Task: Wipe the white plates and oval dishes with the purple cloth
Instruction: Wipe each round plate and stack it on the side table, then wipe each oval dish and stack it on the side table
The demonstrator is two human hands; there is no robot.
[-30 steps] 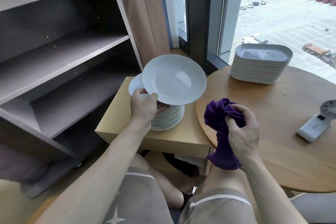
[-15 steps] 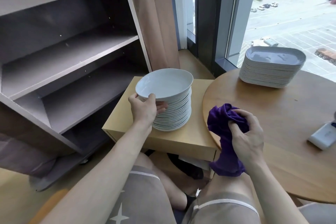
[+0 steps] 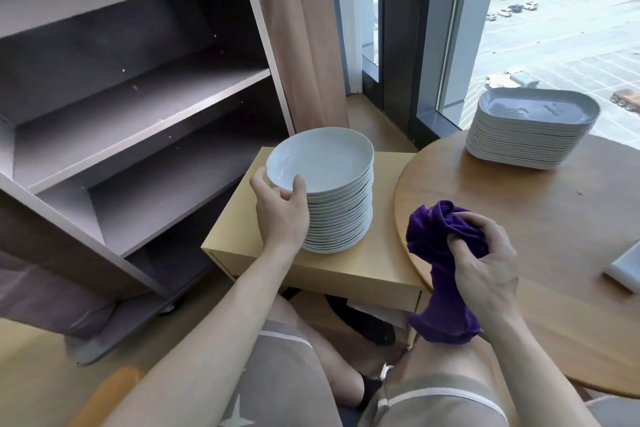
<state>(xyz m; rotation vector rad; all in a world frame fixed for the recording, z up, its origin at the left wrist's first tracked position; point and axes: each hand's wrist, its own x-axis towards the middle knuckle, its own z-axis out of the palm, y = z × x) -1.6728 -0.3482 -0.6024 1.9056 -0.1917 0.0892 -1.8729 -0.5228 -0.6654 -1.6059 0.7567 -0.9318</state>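
The left hand [image 3: 280, 210] pinches the top white plate [image 3: 320, 159] by its rim, apparently steadying it on the stack [image 3: 341, 218] beside it, while the right hand [image 3: 485, 263] clutches the purple cloth [image 3: 438, 236], ready to wipe.

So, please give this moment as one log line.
left hand: grips top white round plate on stack | right hand: holds purple cloth

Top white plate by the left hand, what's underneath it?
A stack of white plates on the light wooden stand. Only their rims show; their faces are covered. The left hand grips the top plate at its near edge.
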